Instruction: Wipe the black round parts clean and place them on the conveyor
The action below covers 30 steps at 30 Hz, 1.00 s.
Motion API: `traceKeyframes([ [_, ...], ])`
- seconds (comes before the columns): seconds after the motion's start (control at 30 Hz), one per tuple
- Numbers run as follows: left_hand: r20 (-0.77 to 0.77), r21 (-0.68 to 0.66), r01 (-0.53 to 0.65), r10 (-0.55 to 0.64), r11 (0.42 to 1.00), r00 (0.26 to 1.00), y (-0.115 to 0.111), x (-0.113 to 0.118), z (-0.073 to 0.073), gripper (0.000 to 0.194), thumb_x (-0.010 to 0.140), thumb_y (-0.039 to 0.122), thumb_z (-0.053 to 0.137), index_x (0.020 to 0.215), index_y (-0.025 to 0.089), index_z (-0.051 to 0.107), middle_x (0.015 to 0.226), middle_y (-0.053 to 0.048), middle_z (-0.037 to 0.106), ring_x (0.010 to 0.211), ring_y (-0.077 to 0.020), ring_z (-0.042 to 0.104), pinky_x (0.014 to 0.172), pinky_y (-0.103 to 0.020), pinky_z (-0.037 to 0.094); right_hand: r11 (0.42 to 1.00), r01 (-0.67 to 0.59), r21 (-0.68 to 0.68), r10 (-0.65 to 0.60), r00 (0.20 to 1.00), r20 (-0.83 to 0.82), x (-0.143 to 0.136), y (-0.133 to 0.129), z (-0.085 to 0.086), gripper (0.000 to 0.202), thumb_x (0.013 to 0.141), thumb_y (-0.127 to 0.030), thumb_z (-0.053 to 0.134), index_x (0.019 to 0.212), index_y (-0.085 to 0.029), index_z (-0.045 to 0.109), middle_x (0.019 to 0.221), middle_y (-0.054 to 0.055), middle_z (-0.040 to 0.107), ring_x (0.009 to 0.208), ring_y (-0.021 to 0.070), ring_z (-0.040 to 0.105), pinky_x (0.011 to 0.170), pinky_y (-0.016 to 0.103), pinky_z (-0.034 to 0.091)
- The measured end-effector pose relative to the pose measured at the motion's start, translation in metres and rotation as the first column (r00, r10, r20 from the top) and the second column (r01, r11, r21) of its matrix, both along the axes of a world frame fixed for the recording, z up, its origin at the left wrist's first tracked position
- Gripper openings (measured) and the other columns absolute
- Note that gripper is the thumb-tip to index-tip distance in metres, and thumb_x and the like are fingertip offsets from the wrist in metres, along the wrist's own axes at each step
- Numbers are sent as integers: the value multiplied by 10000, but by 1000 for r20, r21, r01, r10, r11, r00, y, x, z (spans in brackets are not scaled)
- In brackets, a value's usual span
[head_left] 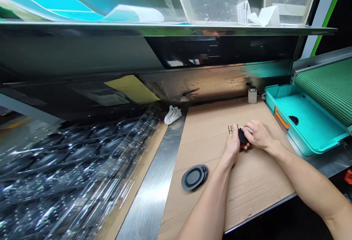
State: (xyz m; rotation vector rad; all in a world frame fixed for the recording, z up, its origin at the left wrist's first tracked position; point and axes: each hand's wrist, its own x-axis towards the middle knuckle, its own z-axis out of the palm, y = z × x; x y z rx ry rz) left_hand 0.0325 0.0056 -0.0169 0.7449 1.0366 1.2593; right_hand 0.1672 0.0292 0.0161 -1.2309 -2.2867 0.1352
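Note:
Above the cardboard sheet [209,141], my left hand [233,142] is closed around a small black part [242,137], probably round, though fingers cover much of it. My right hand [258,133] pinches a white cloth [247,130] and presses it at the part's upper edge. Both hands are close together, near the printed letters on the cardboard. Nearer to me, left of my forearm, lies a small stack of black round discs [194,177] with raised rims, slightly fanned out.
Clear plastic trays of black parts [82,148] fill the left side. A turquoise bin [316,126] at right holds a black ring [293,119], beside a green conveyor belt [327,82]. A small bottle [252,95] and crumpled white cloth [173,114] lie toward the back.

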Motion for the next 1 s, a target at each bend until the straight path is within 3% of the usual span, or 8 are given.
traceKeyframes([
  [0.27,-134,7,-23,24,1000,991,-2,1,-2,658,929,710,426,704,149,686,429,-54,582,305,-139,502,320,-228,340,998,-23,57,17,994,107,3,0,7,179,960,-250,517,870,-203,664,915,46,670,888,186,558,790,294,387],
  [0.4,-131,-2,-41,40,999,991,-3,3,-3,635,928,703,445,711,159,692,417,-44,569,303,-150,507,321,-238,334,991,-99,89,91,992,84,2,1,8,205,975,-240,482,888,-190,662,920,57,664,892,184,544,827,291,393],
  [0.6,-203,7,-45,45,999,978,-3,3,-1,715,914,762,381,674,163,687,434,-65,590,313,-148,504,334,-245,342,997,-50,55,40,987,157,3,2,9,187,959,-247,518,854,-194,664,911,60,665,884,194,538,812,309,366],
  [1.0,-266,14,-38,41,999,963,-1,3,-5,758,924,766,328,733,151,727,459,-85,622,329,-170,520,357,-274,382,993,-64,95,52,991,124,2,3,4,196,968,-250,508,860,-193,661,898,51,670,901,188,550,832,313,364],
])
